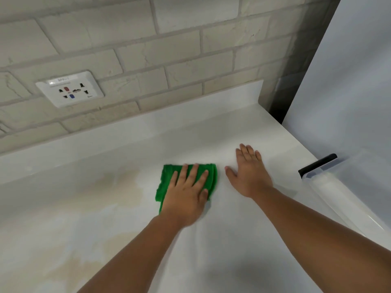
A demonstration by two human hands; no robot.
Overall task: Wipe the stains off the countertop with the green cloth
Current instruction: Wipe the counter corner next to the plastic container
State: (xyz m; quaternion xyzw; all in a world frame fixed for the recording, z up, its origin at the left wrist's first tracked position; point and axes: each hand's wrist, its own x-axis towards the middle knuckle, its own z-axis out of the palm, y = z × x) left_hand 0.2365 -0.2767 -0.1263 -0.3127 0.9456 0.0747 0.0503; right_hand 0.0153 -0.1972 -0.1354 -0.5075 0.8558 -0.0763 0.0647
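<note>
Two hands are down on the white table (232, 240). The left hand (186, 195) lies flat on the green cloth (212, 180), fingers straight and spread. Its grip is open: it presses the cloth rather than clutching it. The right hand (249, 174) is open too, palm flat on bare table just right of the cloth. It holds nothing and appears to serve as a brace.

The cloth sits folded near the middle of the table. The nearest tan stain (127, 187) is just to its left, and a wider patch of stains (88, 265) spreads lower left, toward the front edge. Most of the staining looks unwiped, so I judge the job to be at an early or middle stage.

Main risk: with no fingers curled round it, the cloth is held by friction alone. A fast stroke or light pressure could let the hand slide over it, or bunch the folds and leave streaks. If the cloth is damp, it may smear the tan film onto the cleaner area on the right instead of lifting it. A wide sweep to the right could meet the bracing hand, or, beyond it, knock the clear plastic container (338, 187) at the table's right edge. The wall socket (69, 88) sits above the back upstand, so moisture flicked that way would be unwelcome.
</note>
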